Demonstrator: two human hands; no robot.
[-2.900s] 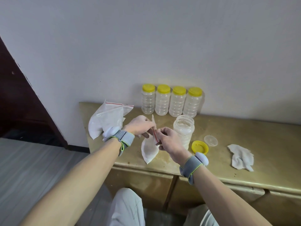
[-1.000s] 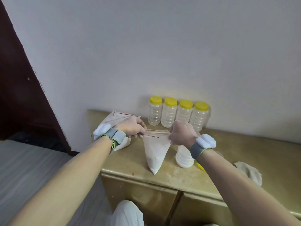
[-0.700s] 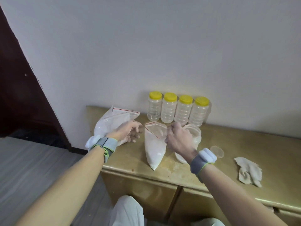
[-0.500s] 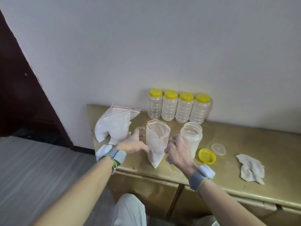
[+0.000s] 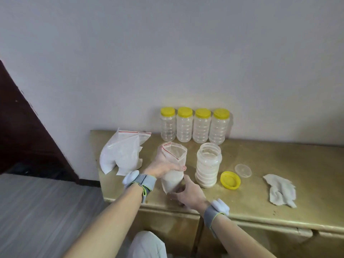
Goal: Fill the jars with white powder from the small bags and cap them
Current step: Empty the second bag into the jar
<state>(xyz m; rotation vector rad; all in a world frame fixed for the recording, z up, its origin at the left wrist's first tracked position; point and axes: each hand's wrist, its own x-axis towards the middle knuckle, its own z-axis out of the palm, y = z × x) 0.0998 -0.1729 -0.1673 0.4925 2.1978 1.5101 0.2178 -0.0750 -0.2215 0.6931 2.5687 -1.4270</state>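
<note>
The left hand (image 5: pixel 161 167) grips the open bag (image 5: pixel 174 155) round its middle and the right hand (image 5: pixel 189 192) clasps its bottom tip, near the surface's (image 5: pixel 279 164) front edge. The uncapped jar (image 5: pixel 208 164) stands just right of the bag, with its cap (image 5: pixel 230 180) beside it.

The left hand (image 5: pixel 162 167) grips the open bag (image 5: pixel 174 159) of white powder round its middle and holds it upright. The right hand (image 5: pixel 189 193) cups the bag's lower tip, fingers (image 5: pixel 176 191) curled under it. At the bag's 3 o'clock, just beside it, the uncapped jar (image 5: pixel 208 164) stands on the table (image 5: pixel 283 157), whitish low down. A yellow lid (image 5: pixel 230 180) lies at the jar's 3 o'clock, with a clear disc (image 5: pixel 243 170) touching its far edge and a crumpled cloth (image 5: pixel 281 190) farther out. Four capped jars (image 5: pixel 194 127) line the wall at 12 o'clock. More bags (image 5: pixel 122 155) are heaped at 9 o'clock.
</note>
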